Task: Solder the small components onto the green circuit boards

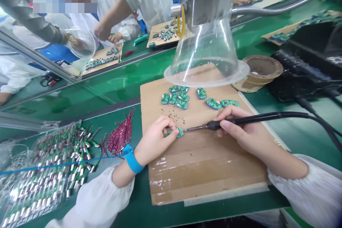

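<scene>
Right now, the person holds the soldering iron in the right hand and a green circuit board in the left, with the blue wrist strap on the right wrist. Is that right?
No: the head view shows the blue wrist strap on the left wrist, not the right. The left hand holds the green circuit board, the right hand the soldering iron.

A cardboard sheet lies on the counter, with a cluster of circuit boards on its far half, a fume hood hanging just behind them and a round tin right of the hood. Left of the sheet sits a bundle of wires, and further left a plastic bag of wired boards. Mid-sheet, the left hand holds a single board, and the soldering iron in the right hand points at it from the right.
</scene>
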`<state>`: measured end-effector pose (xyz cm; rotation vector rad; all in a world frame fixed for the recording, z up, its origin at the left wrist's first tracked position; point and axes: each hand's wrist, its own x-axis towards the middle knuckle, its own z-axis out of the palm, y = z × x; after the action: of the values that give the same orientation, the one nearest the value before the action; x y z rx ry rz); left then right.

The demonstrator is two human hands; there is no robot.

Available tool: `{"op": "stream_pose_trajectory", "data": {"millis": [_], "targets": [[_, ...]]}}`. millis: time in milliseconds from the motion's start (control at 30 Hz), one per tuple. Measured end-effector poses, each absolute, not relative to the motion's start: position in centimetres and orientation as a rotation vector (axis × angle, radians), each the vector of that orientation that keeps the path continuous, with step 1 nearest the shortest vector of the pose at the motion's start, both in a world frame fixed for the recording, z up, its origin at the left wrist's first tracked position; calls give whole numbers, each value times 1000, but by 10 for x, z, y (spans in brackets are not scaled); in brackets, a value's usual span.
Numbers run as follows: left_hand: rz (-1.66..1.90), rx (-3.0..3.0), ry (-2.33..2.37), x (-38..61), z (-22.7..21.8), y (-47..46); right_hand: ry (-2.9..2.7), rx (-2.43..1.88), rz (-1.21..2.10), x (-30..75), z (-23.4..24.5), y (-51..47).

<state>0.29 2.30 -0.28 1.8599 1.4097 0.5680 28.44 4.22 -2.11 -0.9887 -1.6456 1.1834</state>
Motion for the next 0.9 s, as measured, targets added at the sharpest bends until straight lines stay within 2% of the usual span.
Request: {"op": "stream_pose_trajectory", "data": {"millis": [233,900], "targets": [[512,1840,1290,-5,2,27,-1651,-984,1182,282,-14,42],[547,1797,1369,7,3,24,-1880,-1021,1070,281,-15,41]]}}
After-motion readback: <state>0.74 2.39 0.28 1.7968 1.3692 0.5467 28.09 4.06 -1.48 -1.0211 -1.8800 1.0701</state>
